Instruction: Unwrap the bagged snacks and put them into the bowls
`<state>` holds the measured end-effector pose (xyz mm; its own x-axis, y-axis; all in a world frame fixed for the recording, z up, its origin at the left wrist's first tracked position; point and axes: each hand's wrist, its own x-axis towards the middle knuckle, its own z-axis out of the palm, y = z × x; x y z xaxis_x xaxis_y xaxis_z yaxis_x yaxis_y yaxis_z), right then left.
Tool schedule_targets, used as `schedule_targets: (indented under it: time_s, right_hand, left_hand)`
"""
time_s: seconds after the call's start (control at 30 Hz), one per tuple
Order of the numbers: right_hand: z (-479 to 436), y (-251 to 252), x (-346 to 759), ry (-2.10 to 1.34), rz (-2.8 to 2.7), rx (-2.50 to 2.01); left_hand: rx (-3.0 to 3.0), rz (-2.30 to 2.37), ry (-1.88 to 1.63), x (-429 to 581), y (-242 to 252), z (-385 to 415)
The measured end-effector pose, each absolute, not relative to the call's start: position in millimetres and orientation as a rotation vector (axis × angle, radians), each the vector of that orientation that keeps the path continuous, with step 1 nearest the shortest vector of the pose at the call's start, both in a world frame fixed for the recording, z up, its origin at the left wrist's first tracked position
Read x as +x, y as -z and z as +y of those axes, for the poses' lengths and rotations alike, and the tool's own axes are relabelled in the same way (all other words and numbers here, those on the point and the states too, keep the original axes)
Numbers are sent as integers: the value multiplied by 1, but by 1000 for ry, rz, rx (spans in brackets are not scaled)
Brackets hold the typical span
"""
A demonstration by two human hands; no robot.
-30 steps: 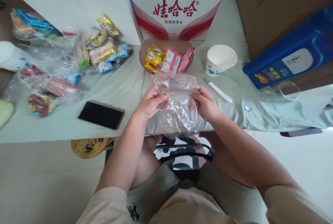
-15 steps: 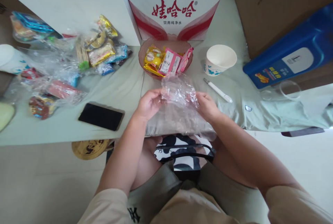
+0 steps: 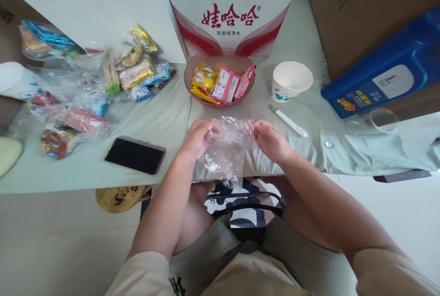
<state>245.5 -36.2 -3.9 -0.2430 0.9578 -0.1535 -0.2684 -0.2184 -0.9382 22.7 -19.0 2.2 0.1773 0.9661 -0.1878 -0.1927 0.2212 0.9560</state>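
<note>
The head camera looks forward and down (seemingly close) at the table.

We see a clear, colourless plastic bag, thin and crumpled, with light glinting along its many creases. Its upper part is bunched and drawn out sideways, pinched at both ends; the rest hangs loose and narrows downward. We find it at the tabletop's near edge, its lowest tip reaching past that edge.
</note>
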Motion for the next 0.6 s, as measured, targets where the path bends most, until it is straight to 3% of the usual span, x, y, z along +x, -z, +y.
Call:
schedule_targets:
  time_s: [0.6]
  right_hand:
    - [-37, 7, 245, -1652, -1188, -1053]
  left_hand:
    - [1063, 968, -939, 26, -13, -24]
